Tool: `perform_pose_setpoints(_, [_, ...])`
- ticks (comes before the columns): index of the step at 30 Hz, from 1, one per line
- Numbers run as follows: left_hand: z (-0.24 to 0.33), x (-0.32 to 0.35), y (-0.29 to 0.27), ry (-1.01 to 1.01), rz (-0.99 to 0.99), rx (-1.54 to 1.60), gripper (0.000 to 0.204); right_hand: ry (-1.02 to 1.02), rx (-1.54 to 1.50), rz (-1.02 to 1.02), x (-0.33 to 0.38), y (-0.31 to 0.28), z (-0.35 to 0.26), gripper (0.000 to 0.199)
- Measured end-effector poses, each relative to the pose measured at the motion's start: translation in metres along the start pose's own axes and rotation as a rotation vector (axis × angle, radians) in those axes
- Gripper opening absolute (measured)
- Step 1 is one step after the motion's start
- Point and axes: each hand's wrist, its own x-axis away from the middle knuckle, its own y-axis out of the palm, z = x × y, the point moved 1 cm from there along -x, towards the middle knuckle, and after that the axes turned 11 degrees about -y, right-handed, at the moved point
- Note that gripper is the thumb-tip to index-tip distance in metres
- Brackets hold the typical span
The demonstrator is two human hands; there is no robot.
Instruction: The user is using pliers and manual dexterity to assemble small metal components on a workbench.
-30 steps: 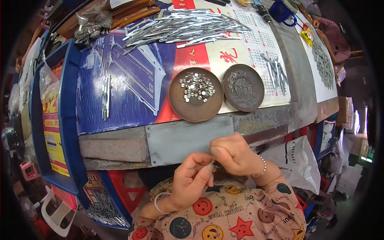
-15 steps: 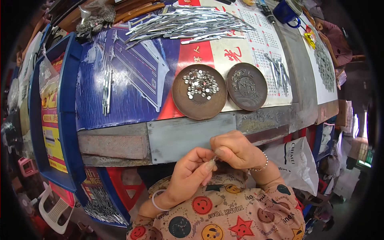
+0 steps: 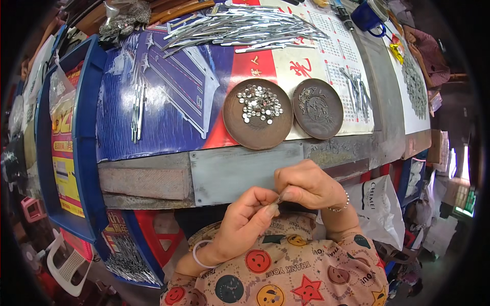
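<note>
My left hand point(image 3: 250, 219) and my right hand point(image 3: 306, 184) meet just off the front edge of the workbench, fingertips pinched together. Between them is something small and shiny, too small and too covered by the fingers to name. Beyond the hands lies a grey metal plate point(image 3: 240, 171) fixed at the bench edge. Behind it stands a round brown dish point(image 3: 235, 130) with many small round silver discs point(image 3: 259, 104). A second brown dish point(image 3: 334, 125), touching or nearly touching the first, carries thin little metal pins point(image 3: 314, 104).
A heap of long flat metal strips point(image 3: 245, 30) lies at the back. Smaller bundles of strips point(image 3: 137, 112) rest left and right point(image 3: 357, 94). A blue tray point(image 3: 84, 137) stands at left, a blue mug point(image 3: 370, 18) back right. Another person's arm point(image 3: 421, 56) shows at far right.
My hands stay pinched together; the right hand has shifted slightly up and right, its fingers a little less bunched over the left fingertips. The whole view has shifted slightly.
</note>
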Motion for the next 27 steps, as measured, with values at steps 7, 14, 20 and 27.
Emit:
perform_pose_setpoints(7, [-0.003, 0.002, 0.002, 0.064, 0.090, -0.104, 0.019, 0.110, 0.172, 0.024, 0.004, 0.016, -0.008, 0.029])
perform_pose_setpoints(14, [0.002, 0.003, 0.005, 0.115, 0.092, -0.097, 0.019, 0.093, 0.066, 0.096, 0.006, 0.004, -0.008, 0.028])
perform_pose_setpoints(20, [0.002, 0.006, -0.003, 0.142, 0.093, -0.011, 0.021, 0.021, 0.565, 0.240, -0.013, -0.013, -0.016, 0.011])
perform_pose_setpoints(27, [0.003, 0.015, -0.011, 0.188, 0.097, 0.032, 0.020, -0.005, 1.082, 0.054, -0.036, -0.015, -0.004, 0.022])
